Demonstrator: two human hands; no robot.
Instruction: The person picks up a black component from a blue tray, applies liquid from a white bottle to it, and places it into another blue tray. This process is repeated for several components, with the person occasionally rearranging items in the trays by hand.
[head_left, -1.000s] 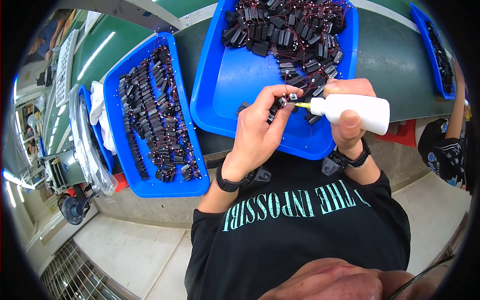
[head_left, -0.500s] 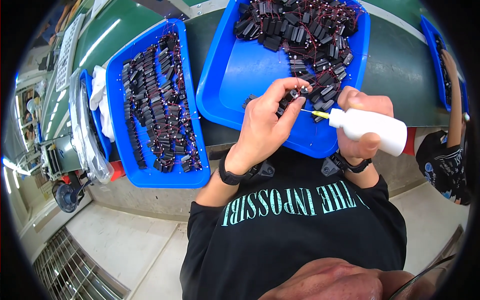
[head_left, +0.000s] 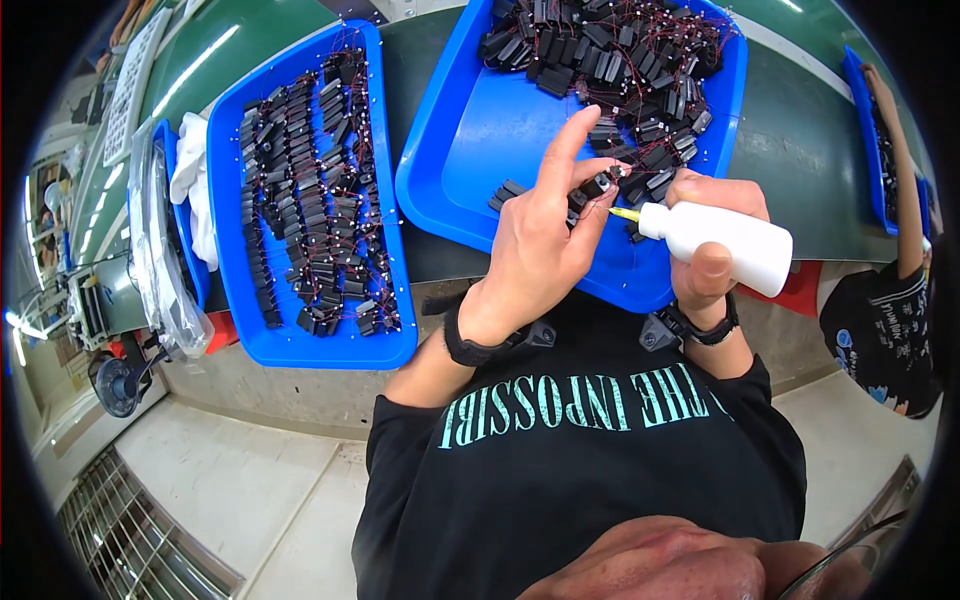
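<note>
My left hand (head_left: 540, 230) pinches a few small black blocks (head_left: 592, 190) with thin red wires, its index finger stretched away from them. In my right hand (head_left: 708, 255) is a white squeeze bottle (head_left: 735, 240), lying on its side with its yellow needle tip (head_left: 626, 214) pointing left. The tip is close to the held blocks; whether it touches them I cannot tell. Both hands are over the near part of a blue tray (head_left: 470, 150), where a heap of similar wired black blocks (head_left: 640, 70) fills the far and right parts.
A second blue tray (head_left: 225, 200) on the left holds rows of black wired blocks. Clear plastic bags (head_left: 165, 260) and a white cloth (head_left: 193, 185) are farther left. A small fan (head_left: 118, 385) is at the table's edge. On the right, another person's arm (head_left: 905, 180) reaches to a blue tray (head_left: 862, 85).
My left index finger has lifted and straightened away from the held blocks. The bottle and my right hand have shifted slightly left, with the tip nearer my left fingers.
</note>
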